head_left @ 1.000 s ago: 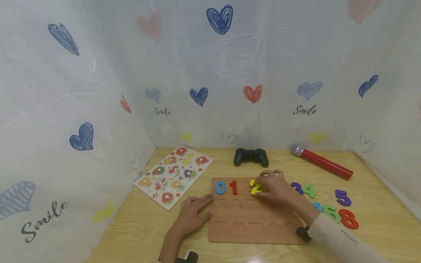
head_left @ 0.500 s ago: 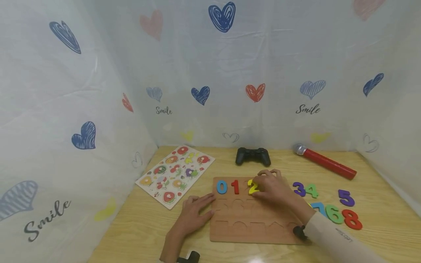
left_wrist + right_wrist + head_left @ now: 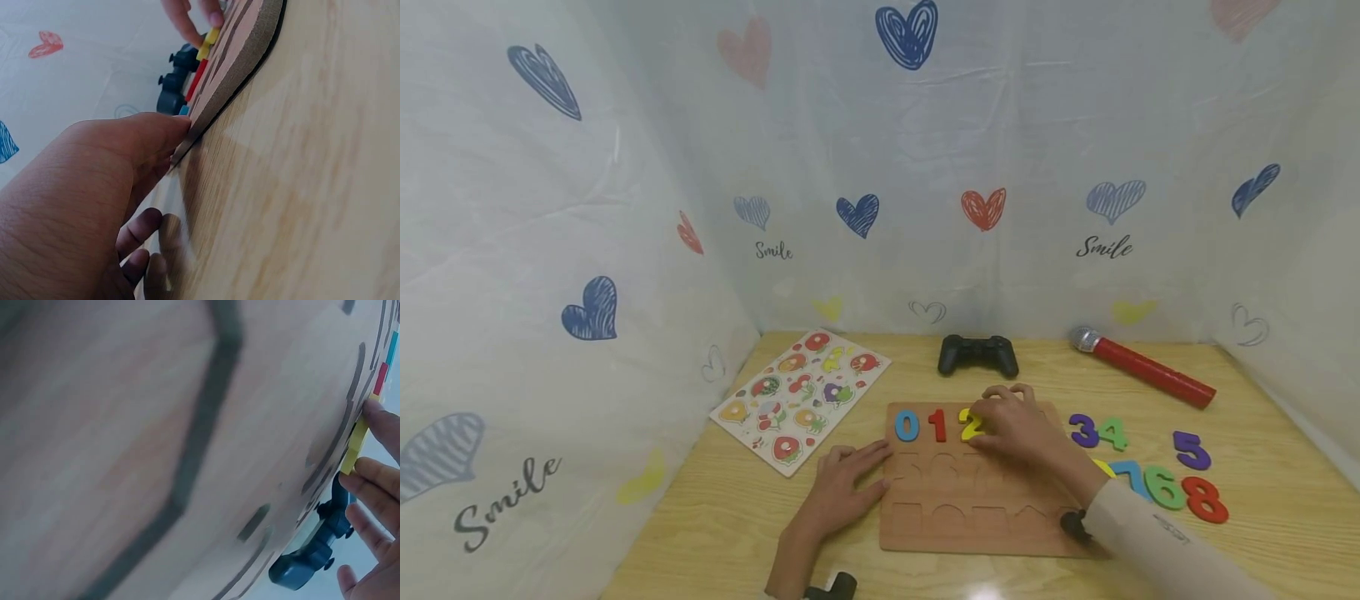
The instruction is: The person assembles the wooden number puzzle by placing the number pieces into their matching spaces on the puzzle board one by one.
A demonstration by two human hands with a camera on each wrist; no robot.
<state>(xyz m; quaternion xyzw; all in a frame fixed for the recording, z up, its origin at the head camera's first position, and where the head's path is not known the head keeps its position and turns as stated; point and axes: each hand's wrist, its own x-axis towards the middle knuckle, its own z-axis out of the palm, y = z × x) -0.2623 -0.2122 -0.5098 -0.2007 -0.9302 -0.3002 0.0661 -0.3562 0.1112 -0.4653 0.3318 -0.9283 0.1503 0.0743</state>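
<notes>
My right hand (image 3: pixel 1017 427) pinches a yellow number 2 (image 3: pixel 967 427) between thumb and fingers, low over the top row of the wooden number puzzle board (image 3: pixel 958 540). The right wrist view has the yellow 2 (image 3: pixel 356 445) edge-on at the board's surface, thumb at one end and fingertips at the other. A blue 0 (image 3: pixel 907 426) and a red 1 (image 3: pixel 937 426) sit in the top row to its left. With fingers extended, my left hand (image 3: pixel 844 490) touches the board's left edge; its thumb is right at the rim in the left wrist view.
Right of the board lie a purple 3 (image 3: pixel 1084 431), green 4 (image 3: pixel 1112 434), purple 5 (image 3: pixel 1192 450), green 6 (image 3: pixel 1165 488) and red 8 (image 3: pixel 1205 500). Behind are a black game controller (image 3: pixel 977 356) and a red microphone (image 3: pixel 1150 371). A fruit puzzle board (image 3: pixel 801 400) lies at left.
My right hand has shifted slightly left with the yellow 2, which now lies closer to the red 1. My left hand keeps its place at the board's edge.
</notes>
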